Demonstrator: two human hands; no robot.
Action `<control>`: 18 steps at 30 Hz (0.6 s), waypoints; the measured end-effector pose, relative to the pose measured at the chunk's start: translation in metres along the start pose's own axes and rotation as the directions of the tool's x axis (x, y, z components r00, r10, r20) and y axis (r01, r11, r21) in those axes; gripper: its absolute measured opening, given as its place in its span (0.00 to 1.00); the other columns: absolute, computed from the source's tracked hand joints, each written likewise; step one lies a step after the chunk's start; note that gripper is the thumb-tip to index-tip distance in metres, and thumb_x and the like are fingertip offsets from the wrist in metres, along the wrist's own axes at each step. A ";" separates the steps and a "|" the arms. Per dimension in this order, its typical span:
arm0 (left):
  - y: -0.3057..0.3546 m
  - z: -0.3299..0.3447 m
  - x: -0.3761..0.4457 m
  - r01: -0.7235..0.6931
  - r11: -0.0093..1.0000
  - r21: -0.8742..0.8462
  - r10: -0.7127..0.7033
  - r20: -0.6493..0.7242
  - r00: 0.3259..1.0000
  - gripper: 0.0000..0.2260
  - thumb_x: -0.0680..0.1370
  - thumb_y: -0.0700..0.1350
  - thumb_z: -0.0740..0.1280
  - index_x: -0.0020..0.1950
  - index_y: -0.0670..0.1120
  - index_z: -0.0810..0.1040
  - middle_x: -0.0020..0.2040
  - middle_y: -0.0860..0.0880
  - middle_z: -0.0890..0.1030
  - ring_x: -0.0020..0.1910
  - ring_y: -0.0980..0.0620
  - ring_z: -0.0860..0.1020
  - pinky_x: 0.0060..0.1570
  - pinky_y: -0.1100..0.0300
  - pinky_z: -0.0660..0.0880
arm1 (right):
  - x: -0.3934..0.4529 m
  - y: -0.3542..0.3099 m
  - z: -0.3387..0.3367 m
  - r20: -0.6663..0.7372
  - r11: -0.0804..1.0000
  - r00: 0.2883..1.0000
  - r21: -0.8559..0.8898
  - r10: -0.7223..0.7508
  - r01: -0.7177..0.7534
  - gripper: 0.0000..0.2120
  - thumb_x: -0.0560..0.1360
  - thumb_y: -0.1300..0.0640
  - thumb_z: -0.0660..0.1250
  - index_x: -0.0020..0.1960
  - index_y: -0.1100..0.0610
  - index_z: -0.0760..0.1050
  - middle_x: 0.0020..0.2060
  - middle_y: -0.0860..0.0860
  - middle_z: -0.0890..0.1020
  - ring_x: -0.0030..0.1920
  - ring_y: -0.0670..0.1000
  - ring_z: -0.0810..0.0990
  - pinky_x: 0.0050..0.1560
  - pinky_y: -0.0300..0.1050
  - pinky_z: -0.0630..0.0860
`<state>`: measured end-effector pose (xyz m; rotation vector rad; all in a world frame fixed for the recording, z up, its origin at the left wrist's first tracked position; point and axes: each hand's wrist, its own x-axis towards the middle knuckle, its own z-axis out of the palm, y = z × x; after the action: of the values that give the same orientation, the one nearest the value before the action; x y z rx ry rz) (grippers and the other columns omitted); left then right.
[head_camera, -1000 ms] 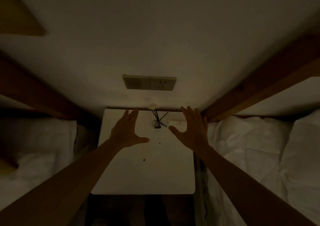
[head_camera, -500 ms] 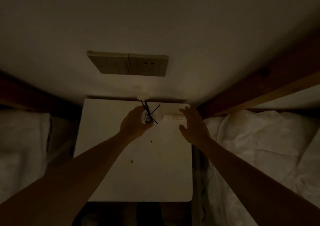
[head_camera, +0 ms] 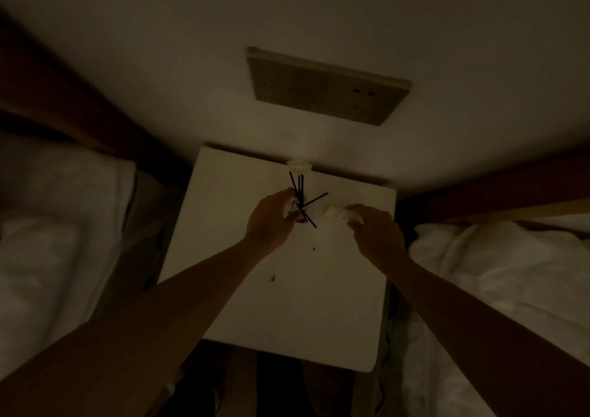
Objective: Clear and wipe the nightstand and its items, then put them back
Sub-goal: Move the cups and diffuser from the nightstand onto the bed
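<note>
The room is dim. A white nightstand (head_camera: pixel 281 314) stands between two beds against the wall. Near its back edge my left hand (head_camera: pixel 271 222) grips a small pale reed diffuser bottle (head_camera: pixel 292 207) with several black sticks fanning up and sideways. A small white flower-shaped piece (head_camera: pixel 298 165) tops the sticks. My right hand (head_camera: pixel 376 234) pinches a small white rectangular item (head_camera: pixel 341 215) lying to the right of the bottle. Two small dark specks (head_camera: pixel 273 278) lie on the nightstand top in front of my hands.
A panel of switches and sockets (head_camera: pixel 325 86) is set in the wall above the nightstand. White bedding lies on the left bed (head_camera: pixel 54 231) and on the right bed (head_camera: pixel 498 289). Wooden headboards run along both sides. The floor in front is dark.
Both hands reached down from open, raised poses. The left hand closed round the diffuser bottle, and the right hand came down onto the white item and pinched it. The camera moved closer.
</note>
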<state>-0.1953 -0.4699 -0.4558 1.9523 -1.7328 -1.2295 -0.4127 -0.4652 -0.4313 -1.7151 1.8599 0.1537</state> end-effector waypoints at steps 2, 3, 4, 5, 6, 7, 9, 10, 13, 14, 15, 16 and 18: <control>-0.014 -0.015 -0.010 0.036 0.999 -0.035 -0.037 -0.023 0.999 0.20 0.78 0.47 0.69 0.70 0.51 0.74 0.68 0.47 0.77 0.68 0.46 0.73 0.65 0.46 0.72 | -0.004 -0.019 -0.002 -0.006 0.998 0.998 -0.034 -0.061 0.061 0.17 0.83 0.54 0.61 0.71 0.51 0.72 0.64 0.53 0.79 0.63 0.55 0.77 0.63 0.52 0.75; -0.023 -0.024 -0.016 0.057 0.997 -0.055 -0.060 -0.039 0.997 0.19 0.78 0.48 0.69 0.70 0.52 0.74 0.67 0.47 0.77 0.68 0.46 0.73 0.65 0.46 0.72 | -0.005 -0.031 -0.002 -0.006 0.994 0.996 -0.060 -0.094 0.093 0.17 0.83 0.54 0.61 0.71 0.50 0.72 0.64 0.52 0.79 0.63 0.55 0.77 0.64 0.52 0.75; -0.031 -0.034 -0.022 0.075 0.994 -0.075 -0.079 -0.055 0.995 0.19 0.78 0.48 0.69 0.69 0.52 0.74 0.67 0.47 0.77 0.67 0.46 0.73 0.65 0.46 0.72 | -0.006 -0.045 -0.004 -0.008 0.990 0.993 -0.082 -0.120 0.119 0.17 0.83 0.53 0.61 0.71 0.50 0.73 0.64 0.52 0.79 0.63 0.55 0.77 0.63 0.52 0.75; -0.039 -0.045 -0.028 0.089 0.992 -0.093 -0.096 -0.073 0.993 0.18 0.78 0.49 0.69 0.69 0.52 0.75 0.66 0.46 0.77 0.67 0.46 0.73 0.64 0.46 0.72 | -0.006 -0.059 -0.005 -0.011 0.986 0.990 -0.094 -0.141 0.139 0.17 0.83 0.53 0.61 0.71 0.49 0.73 0.64 0.51 0.79 0.63 0.55 0.77 0.63 0.52 0.76; -0.048 -0.057 -0.035 0.101 0.989 -0.109 -0.112 -0.094 0.989 0.18 0.78 0.49 0.69 0.68 0.52 0.75 0.65 0.46 0.78 0.66 0.46 0.73 0.64 0.47 0.73 | -0.005 -0.075 -0.005 -0.013 0.982 0.987 -0.104 -0.161 0.159 0.17 0.82 0.53 0.62 0.70 0.48 0.73 0.64 0.51 0.80 0.63 0.55 0.78 0.62 0.52 0.76; -0.056 -0.069 -0.042 0.111 0.986 -0.126 -0.126 -0.116 0.985 0.18 0.78 0.49 0.69 0.68 0.52 0.76 0.65 0.46 0.78 0.65 0.45 0.74 0.63 0.47 0.73 | -0.005 -0.092 -0.005 -0.013 0.976 0.983 -0.121 -0.184 0.181 0.17 0.82 0.53 0.62 0.70 0.47 0.74 0.63 0.51 0.80 0.63 0.56 0.78 0.61 0.52 0.76; -0.071 -0.094 -0.057 0.129 0.978 -0.166 -0.155 -0.156 0.976 0.16 0.78 0.48 0.70 0.66 0.51 0.76 0.63 0.46 0.79 0.63 0.45 0.75 0.61 0.46 0.74 | -0.006 -0.125 -0.005 0.001 0.957 0.972 -0.172 -0.236 0.233 0.17 0.82 0.52 0.63 0.70 0.46 0.73 0.63 0.51 0.80 0.63 0.56 0.78 0.60 0.51 0.76; -0.078 -0.108 -0.065 0.141 0.972 -0.185 -0.174 -0.175 0.969 0.15 0.78 0.47 0.70 0.65 0.51 0.77 0.62 0.46 0.80 0.61 0.44 0.77 0.59 0.45 0.76 | -0.007 -0.143 -0.004 0.017 0.946 0.964 -0.191 -0.264 0.263 0.17 0.81 0.52 0.63 0.70 0.46 0.73 0.62 0.51 0.81 0.62 0.56 0.78 0.60 0.51 0.77; -0.105 -0.153 -0.094 0.171 0.955 -0.243 -0.229 -0.232 0.946 0.10 0.78 0.47 0.70 0.60 0.49 0.78 0.56 0.47 0.82 0.56 0.44 0.79 0.51 0.47 0.78 | -0.014 -0.202 -0.002 0.050 0.912 0.935 -0.209 -0.351 0.353 0.17 0.81 0.52 0.65 0.69 0.47 0.75 0.59 0.52 0.82 0.58 0.55 0.81 0.56 0.51 0.79; -0.113 -0.165 -0.103 0.183 0.951 -0.250 -0.246 -0.251 0.936 0.10 0.78 0.47 0.70 0.59 0.49 0.77 0.53 0.49 0.82 0.56 0.43 0.79 0.49 0.50 0.78 | -0.018 -0.219 -0.002 0.058 0.903 0.926 -0.207 -0.373 0.377 0.16 0.81 0.52 0.65 0.68 0.47 0.75 0.58 0.52 0.83 0.57 0.55 0.82 0.54 0.51 0.80; -0.122 -0.177 -0.115 0.201 0.944 -0.261 -0.272 -0.271 0.923 0.10 0.78 0.48 0.70 0.59 0.49 0.77 0.53 0.49 0.82 0.58 0.43 0.79 0.49 0.52 0.78 | -0.022 -0.237 0.000 0.070 0.887 0.912 -0.210 -0.405 0.410 0.16 0.80 0.52 0.65 0.68 0.47 0.75 0.57 0.52 0.83 0.56 0.56 0.82 0.53 0.51 0.80; -0.135 -0.195 -0.132 0.230 0.932 -0.281 -0.313 -0.300 0.901 0.14 0.78 0.49 0.70 0.63 0.48 0.77 0.57 0.48 0.81 0.60 0.44 0.78 0.53 0.50 0.77 | -0.028 -0.262 0.005 0.094 0.862 0.890 -0.222 -0.446 0.456 0.16 0.80 0.53 0.65 0.68 0.48 0.75 0.57 0.52 0.83 0.56 0.56 0.82 0.52 0.50 0.80; -0.148 -0.215 -0.152 0.261 0.919 -0.297 -0.356 -0.336 0.872 0.18 0.78 0.50 0.70 0.67 0.50 0.76 0.62 0.46 0.80 0.60 0.44 0.77 0.58 0.49 0.76 | -0.035 -0.291 0.008 0.128 0.839 0.869 -0.226 -0.479 0.495 0.17 0.81 0.52 0.65 0.69 0.49 0.75 0.57 0.53 0.83 0.56 0.56 0.82 0.51 0.49 0.79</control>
<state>0.0718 -0.3651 -0.3615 2.1933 -1.0534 -0.9992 -0.1367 -0.4776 -0.3323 -2.2761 1.3387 0.2449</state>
